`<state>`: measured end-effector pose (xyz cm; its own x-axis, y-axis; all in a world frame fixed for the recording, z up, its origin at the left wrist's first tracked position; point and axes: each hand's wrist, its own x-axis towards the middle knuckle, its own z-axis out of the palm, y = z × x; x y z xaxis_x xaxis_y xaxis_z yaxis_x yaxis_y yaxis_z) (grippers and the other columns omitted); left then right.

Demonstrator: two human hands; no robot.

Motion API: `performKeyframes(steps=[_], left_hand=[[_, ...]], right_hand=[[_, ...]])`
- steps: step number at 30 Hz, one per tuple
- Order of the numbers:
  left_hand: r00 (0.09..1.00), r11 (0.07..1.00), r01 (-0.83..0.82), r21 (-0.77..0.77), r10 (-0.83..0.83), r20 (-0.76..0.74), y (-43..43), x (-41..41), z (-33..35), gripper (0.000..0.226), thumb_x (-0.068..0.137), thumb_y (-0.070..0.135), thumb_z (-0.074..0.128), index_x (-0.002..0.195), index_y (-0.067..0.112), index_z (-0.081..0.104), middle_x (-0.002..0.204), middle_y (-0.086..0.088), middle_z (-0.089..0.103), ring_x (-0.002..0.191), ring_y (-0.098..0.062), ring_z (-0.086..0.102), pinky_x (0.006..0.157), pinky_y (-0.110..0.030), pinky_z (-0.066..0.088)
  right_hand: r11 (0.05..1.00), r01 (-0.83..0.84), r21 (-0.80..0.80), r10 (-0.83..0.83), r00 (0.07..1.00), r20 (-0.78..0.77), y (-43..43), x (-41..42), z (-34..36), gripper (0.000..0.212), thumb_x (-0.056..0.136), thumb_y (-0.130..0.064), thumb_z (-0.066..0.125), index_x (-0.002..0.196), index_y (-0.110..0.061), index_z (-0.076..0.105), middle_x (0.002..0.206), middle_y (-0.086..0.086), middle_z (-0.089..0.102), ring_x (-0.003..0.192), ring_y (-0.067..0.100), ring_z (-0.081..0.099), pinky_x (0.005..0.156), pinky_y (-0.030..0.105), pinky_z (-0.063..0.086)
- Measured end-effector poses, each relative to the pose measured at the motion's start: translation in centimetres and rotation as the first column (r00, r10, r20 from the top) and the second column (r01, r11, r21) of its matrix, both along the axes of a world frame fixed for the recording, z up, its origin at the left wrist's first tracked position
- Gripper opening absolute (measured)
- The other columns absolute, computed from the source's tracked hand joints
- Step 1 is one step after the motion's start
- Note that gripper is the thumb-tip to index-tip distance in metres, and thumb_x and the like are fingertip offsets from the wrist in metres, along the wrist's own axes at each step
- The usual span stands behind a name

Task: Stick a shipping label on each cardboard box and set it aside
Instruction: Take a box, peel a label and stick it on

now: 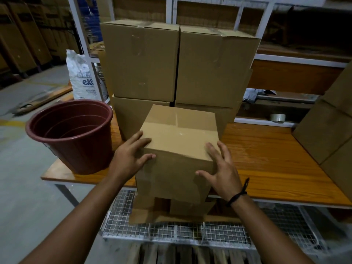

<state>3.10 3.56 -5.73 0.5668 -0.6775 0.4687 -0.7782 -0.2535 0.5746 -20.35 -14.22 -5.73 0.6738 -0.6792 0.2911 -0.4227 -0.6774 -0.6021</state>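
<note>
Plain brown box [179, 134] at the table [270, 161] near edge, partly overhanging it. Can't tell if it rests there or I'm carrying it. Top flaps closed, seam down the middle. Bottom flaps hang loose below the edge, above a wire-mesh shelf [171, 231].

My left hand [127, 159] is flat on its left side and my right hand [222, 172] on its right front corner. Fingers [142, 142] straight and spread, pressing, not curled round anything.

Room: maroon bucket [76, 136] just left on the table corner. Stacked boxes [141, 61] close behind. Bare tabletop to the right, up to more boxes [327, 134] at the far right. Tape roll [278, 118] on the shelf behind.

Writing: white sack [81, 77] behind the bucket reads "eK", the rest cut off by a rack post. Small print unreadable.
</note>
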Motion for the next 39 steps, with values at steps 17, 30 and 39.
performKeyframes(steps=[17,30,39], left_hand=[[0.878,0.894,-0.023,0.447,-0.196,0.436,-3.0,-1.9,4.3,0.094,0.077,0.076,0.053,0.153,0.037,0.013,0.162,0.004,0.015,0.149,-0.023,0.012,0.120,-0.046,0.011],[0.936,0.986,0.084,0.144,-0.127,0.327,-0.1,2.6,3.3,0.089,0.075,0.078,0.049,0.147,0.026,0.040,0.149,0.002,0.045,0.135,-0.025,0.044,0.103,-0.051,0.046],[0.986,0.994,0.112,0.011,-0.112,0.127,1.1,2.4,3.2,0.089,0.073,0.069,0.059,0.147,0.023,0.041,0.147,-0.002,0.047,0.134,-0.020,0.045,0.109,-0.045,0.040]], right_hand=[[0.997,-0.005,-0.074,0.012,0.994,0.106,2.9,3.2,2.5,0.071,0.080,-0.020,0.076,0.141,-0.031,0.042,0.143,0.002,0.049,0.130,0.019,0.048,0.100,0.042,0.049],[0.923,-0.014,0.384,0.003,1.000,0.029,1.2,2.1,-3.0,0.116,0.053,-0.066,0.077,0.145,-0.054,0.008,0.160,-0.004,0.009,0.144,0.023,0.018,0.108,0.048,0.034],[0.902,-0.090,0.422,0.049,0.993,0.105,0.3,2.6,-3.8,0.094,0.072,-0.033,0.081,0.139,-0.051,0.019,0.160,0.000,0.016,0.147,0.019,0.013,0.116,0.045,0.026]])
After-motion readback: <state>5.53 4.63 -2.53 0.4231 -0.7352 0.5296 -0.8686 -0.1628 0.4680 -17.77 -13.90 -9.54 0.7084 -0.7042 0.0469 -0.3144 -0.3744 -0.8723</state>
